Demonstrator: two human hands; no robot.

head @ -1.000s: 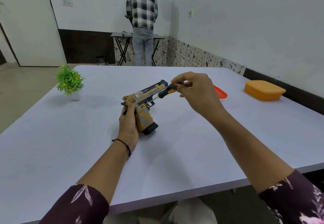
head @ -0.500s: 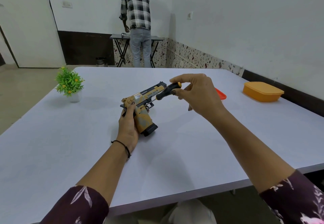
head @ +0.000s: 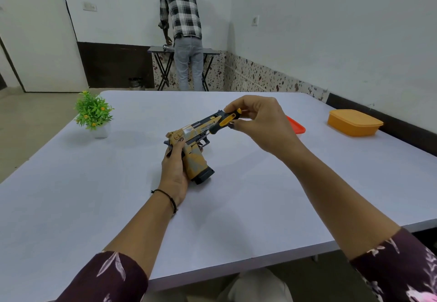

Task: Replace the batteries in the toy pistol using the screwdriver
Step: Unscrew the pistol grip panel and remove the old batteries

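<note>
- Table [head: 118,207]: near edge runs under both forearms; plant [head: 93,110] far left, orange box [head: 354,123] far right, red tray [head: 296,125] just behind the right hand [head: 260,122].
- Left hand [head: 175,171] wraps the toy pistol [head: 194,136] by its grip at mid-table; the right hand pinches the screwdriver [head: 224,121] by its handle.
- Barrel points away and rightward; the screwdriver tip angles down-left toward the pistol's side.

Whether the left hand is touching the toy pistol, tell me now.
Touching. The head view shows the left hand gripping the toy pistol by its handle, fingertips pressed against the frame.
</note>
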